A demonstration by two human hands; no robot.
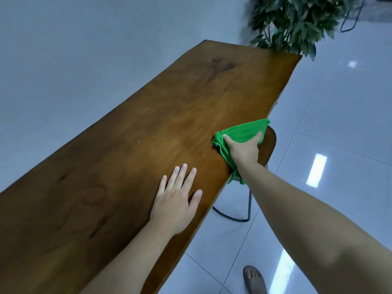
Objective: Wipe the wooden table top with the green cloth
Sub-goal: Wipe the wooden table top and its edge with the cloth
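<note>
A long wooden table top (131,149) runs from the lower left to the upper right. At its right edge lies a bunched green cloth (244,130), partly hanging over the edge. My right hand (244,148) presses down on the cloth, fingers spread over it and gripping it. Nearer to me, my left hand (176,200) rests flat on the wood with fingers apart and nothing in it.
A wooden stool (270,145) with a metal frame stands under the table's right edge, beneath the cloth. A leafy plant (297,24) stands past the far end. White glossy floor tiles (331,115) lie to the right; my foot (254,280) shows at the bottom.
</note>
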